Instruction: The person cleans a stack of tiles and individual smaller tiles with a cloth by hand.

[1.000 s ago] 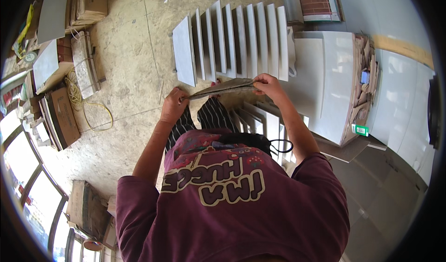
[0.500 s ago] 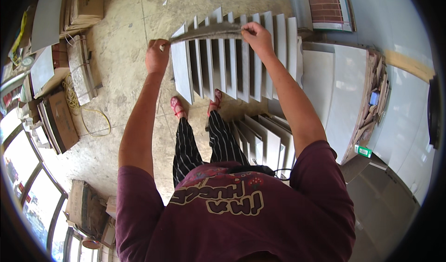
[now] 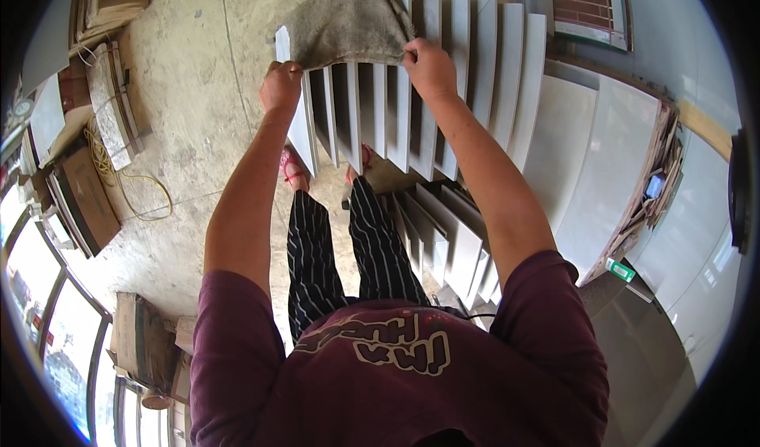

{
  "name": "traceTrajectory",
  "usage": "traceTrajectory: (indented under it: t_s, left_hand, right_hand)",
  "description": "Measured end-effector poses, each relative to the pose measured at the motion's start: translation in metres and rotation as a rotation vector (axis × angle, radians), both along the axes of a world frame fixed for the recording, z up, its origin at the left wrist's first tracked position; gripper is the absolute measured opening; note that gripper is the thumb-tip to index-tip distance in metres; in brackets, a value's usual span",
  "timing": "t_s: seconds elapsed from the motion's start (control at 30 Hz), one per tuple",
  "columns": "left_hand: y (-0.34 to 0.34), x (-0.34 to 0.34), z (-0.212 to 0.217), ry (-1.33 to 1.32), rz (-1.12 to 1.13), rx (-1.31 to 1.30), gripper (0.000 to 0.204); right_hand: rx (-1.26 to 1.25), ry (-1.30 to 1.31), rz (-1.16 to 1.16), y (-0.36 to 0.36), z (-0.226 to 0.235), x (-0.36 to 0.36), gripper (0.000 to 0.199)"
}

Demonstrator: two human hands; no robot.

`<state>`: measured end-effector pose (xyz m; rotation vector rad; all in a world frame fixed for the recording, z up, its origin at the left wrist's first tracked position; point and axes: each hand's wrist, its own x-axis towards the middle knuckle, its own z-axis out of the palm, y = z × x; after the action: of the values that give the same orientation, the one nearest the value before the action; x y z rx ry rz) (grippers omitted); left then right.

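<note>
Holding a grey, fuzzy rag [image 3: 346, 26] stretched out flat over the top of a row of upright tiles [image 3: 412, 91] — that's the scene. Left hand [image 3: 281, 87] is clenched around the rag's near left corner, right hand [image 3: 430, 67] pinches the near right corner with the fingers curled over the edge, so the cloth lies spread between them across the tile tops. Those tiles are thin, smooth, pale slabs standing on edge like fins, fanned out side by side. Just right of the row, bigger glossy white slabs [image 3: 590, 154] lean together. Nearer the person than the row, a second batch of grey tiles [image 3: 447, 237] leans next to striped trouser legs [image 3: 348, 257]. Left of the row it's rough, speckled concrete floor [image 3: 190, 91] — with a loose yellow cord [image 3: 131, 174] curling across it, well apart from the tiles.
</note>
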<state>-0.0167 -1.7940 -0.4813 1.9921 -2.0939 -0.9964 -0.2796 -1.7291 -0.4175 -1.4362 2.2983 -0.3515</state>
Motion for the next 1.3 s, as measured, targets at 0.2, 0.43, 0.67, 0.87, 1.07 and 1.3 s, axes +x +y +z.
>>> traceTrajectory:
  t_s: [0.2, 0.43, 0.67, 0.87, 1.07, 1.3]
  left_hand:
    - [0.073, 0.02, 0.001, -0.07, -0.06, 0.151, 0.023]
    - [0.185, 0.069, -0.002, -0.146, -0.058, 0.444, 0.015]
    - [0.242, 0.102, 0.029, -0.213, -0.128, 0.572, 0.012]
    - [0.211, 0.126, 0.058, 0.038, -0.111, 0.298, 0.008]
    - [0.093, 0.098, 0.097, 0.184, -0.02, 0.057, 0.012]
    - [-0.026, 0.046, 0.091, 0.332, 0.085, -0.228, 0.013]
  right_hand:
    - [0.129, 0.066, 0.191, 0.066, 0.004, 0.015, 0.011]
    - [0.346, 0.059, 0.362, 0.161, 0.01, 0.046, 0.008]
    - [0.606, -0.215, 0.323, 0.231, 0.018, 0.06, 0.011]
    - [0.535, -0.504, 0.138, 0.197, 0.075, 0.055, 0.014]
    - [0.342, -0.639, -0.064, 0.098, 0.106, 0.032, 0.012]
    - [-0.229, -0.444, -0.037, -0.022, 0.103, -0.002, 0.012]
